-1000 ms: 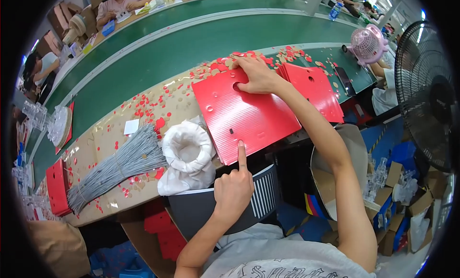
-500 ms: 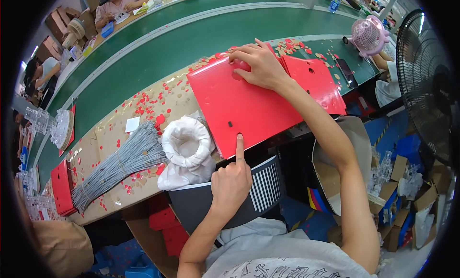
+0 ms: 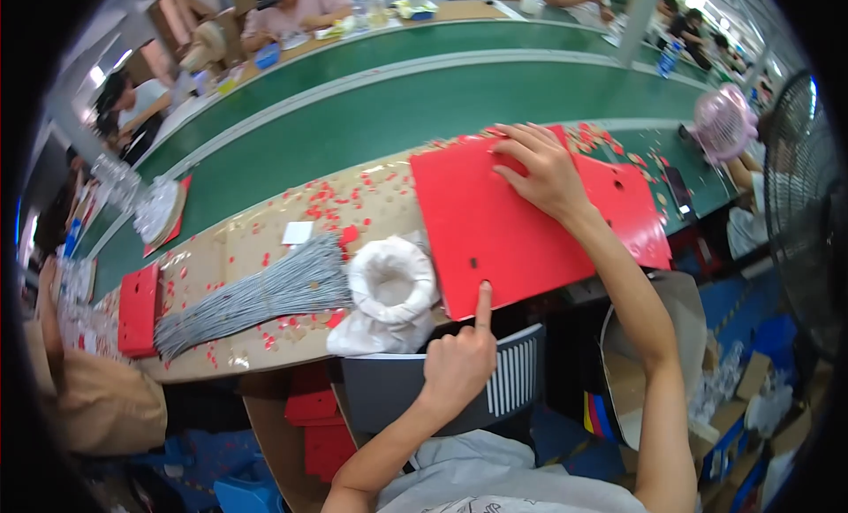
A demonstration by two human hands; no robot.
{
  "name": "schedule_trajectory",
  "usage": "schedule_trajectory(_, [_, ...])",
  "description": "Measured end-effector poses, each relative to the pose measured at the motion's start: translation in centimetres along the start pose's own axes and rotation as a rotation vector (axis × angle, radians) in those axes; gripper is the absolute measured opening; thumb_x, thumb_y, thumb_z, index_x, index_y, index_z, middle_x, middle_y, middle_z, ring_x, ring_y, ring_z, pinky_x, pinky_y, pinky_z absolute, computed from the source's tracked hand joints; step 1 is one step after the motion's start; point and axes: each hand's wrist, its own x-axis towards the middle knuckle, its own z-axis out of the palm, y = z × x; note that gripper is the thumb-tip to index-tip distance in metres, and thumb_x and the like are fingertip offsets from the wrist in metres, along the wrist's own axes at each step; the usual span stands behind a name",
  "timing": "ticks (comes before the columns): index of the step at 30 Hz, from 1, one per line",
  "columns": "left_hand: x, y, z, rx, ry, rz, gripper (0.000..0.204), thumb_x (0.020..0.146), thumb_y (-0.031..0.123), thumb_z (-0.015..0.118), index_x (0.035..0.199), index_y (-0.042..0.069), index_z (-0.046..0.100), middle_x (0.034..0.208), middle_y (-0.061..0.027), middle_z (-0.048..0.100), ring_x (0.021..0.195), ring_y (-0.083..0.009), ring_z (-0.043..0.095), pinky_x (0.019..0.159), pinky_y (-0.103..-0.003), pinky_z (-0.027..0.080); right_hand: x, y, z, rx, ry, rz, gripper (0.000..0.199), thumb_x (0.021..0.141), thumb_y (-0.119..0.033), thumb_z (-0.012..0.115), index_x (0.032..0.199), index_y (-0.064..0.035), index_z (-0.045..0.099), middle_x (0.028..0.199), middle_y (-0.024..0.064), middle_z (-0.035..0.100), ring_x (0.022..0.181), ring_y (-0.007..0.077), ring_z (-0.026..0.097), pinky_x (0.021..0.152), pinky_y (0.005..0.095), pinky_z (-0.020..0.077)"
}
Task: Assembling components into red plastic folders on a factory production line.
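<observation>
A large glossy red sheet, seemingly the top of a stack, lies flat before me with a small dark slot near its near-left corner. My left hand touches its near edge with the index finger stretched out and the others curled; nothing shows in it. Spread over the sheet's far part is my right hand, thumb apart from the fingers. More red pieces with dark holes lie to the right, partly under my right forearm. A white cloth-like bag with a rolled rim stands just left of the sheet.
Left of the bag lies a bundle of grey ties, with red folders beyond. Red and tan punched discs litter the bench. A green conveyor runs behind; a black fan stands right. Other people work nearby.
The view has shifted, so the bench sits lower and farther right in the picture. Both hands keep nearly the same places on the red sheet.
</observation>
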Motion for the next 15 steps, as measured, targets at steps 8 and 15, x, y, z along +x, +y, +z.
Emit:
schedule_trajectory(8, [-0.4, -0.6, 0.3, 0.027, 0.012, 0.029, 0.072, 0.085, 0.013, 0.061, 0.151, 0.0, 0.035, 0.045, -0.0061, 0.049, 0.034, -0.0226, 0.051, 0.037, -0.037, 0.044, 1.2, -1.4, -0.9, 0.0, -0.015, 0.003, 0.027, 0.075, -0.014, 0.078, 0.098, -0.0063, 0.065, 0.114, 0.0087, 0.067, 0.11, 0.0288, 0.062, 0.097, 0.0423, 0.0466])
schedule_trajectory(15, [-0.2, -0.5, 0.7, 0.014, 0.046, 0.045, 0.072, 0.084, 0.014, 0.062, 0.15, -0.002, 0.036, 0.045, -0.0058, 0.049, 0.034, -0.023, 0.051, 0.037, -0.038, 0.044, 1.4, -1.4, -1.8, -0.076, 0.019, -0.065, 0.026, 0.075, -0.012, 0.078, 0.097, -0.0068, 0.065, 0.112, 0.0084, 0.068, 0.11, 0.0263, 0.063, 0.093, 0.0394, 0.047])
